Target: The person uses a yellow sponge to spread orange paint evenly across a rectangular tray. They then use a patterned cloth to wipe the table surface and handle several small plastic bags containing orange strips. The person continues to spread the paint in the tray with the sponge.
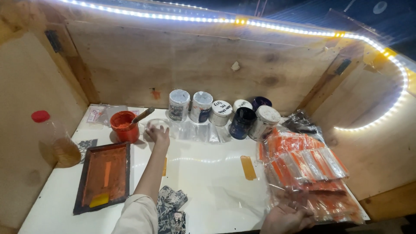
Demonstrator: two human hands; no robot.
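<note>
My left hand [157,134] reaches to the back of the white table [203,173] and rests on clear plastic sheets [190,131] beside an orange paint pot [124,125] with a stick in it. Whether its fingers grip a sheet I cannot tell. My right hand [287,216] lies at the table's near right edge, fingers on the bottom of a stack of orange items in clear bags [310,171]. A framed printing screen [104,175] stained orange lies to the left of my left arm.
Several paint jars [221,112] line the back wooden wall. A plastic bottle with a red cap [54,138] stands at the left. A patterned cloth [171,208] lies near my left elbow. Orange tape strips [248,167] stick to the table. A strip of lights runs along the top.
</note>
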